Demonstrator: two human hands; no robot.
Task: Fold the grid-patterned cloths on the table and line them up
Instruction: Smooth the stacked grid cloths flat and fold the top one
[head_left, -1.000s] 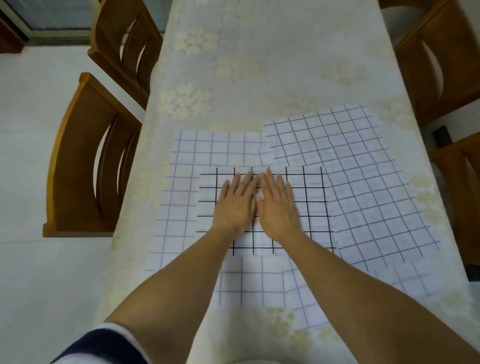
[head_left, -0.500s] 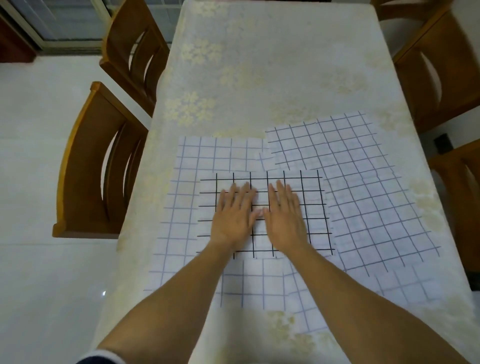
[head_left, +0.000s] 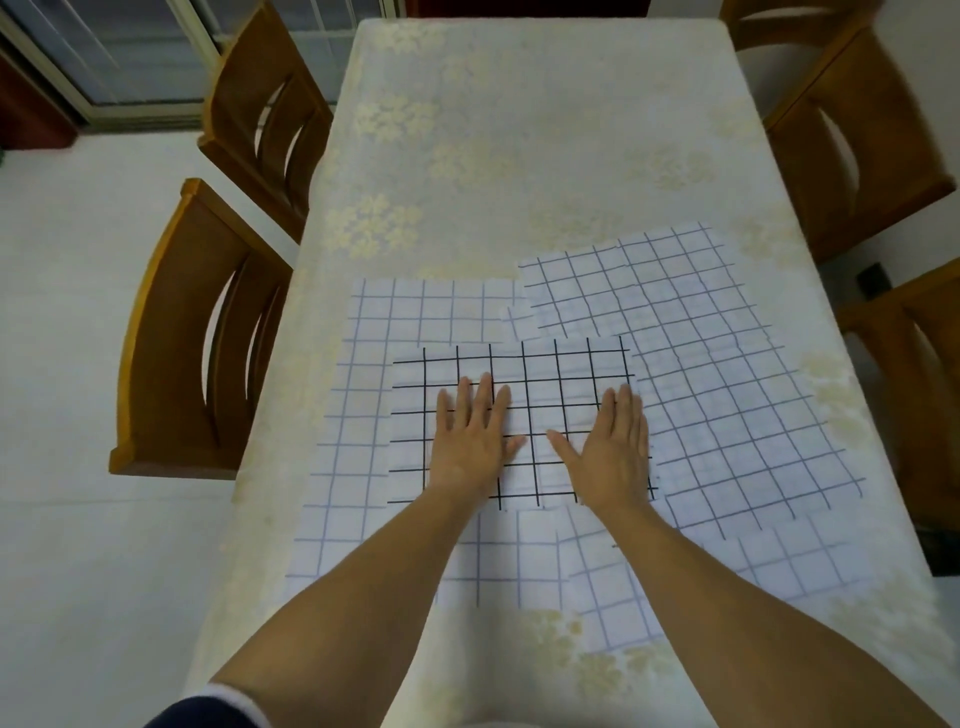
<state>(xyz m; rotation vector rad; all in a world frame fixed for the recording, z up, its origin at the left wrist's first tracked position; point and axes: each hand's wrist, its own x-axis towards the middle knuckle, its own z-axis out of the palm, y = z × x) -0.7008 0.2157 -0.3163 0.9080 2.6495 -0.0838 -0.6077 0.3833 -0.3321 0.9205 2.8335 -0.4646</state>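
A folded white cloth with bold black grid lines (head_left: 540, 379) lies on top of the other cloths in the middle of the table. My left hand (head_left: 475, 441) rests flat on its left half, fingers spread. My right hand (head_left: 613, 447) lies flat on its right side, palm down. Under it sits a larger cloth with a pale blue grid (head_left: 363, 415), reaching to the table's left edge. Another cloth with a finer dark-blue grid (head_left: 727, 395) lies unfolded and slanted on the right. A further pale grid cloth (head_left: 779, 566) pokes out at the near right.
The table wears a cream flowered tablecloth (head_left: 519, 156), bare on its far half. Two wooden chairs (head_left: 208, 338) stand along the left side, and more chairs (head_left: 857, 145) along the right. White floor lies to the left.
My hands were side by side at the middle of the black-grid cloth. They have slid apart along it, left hand to the left, right hand to the right edge. The camera has tilted up slightly.
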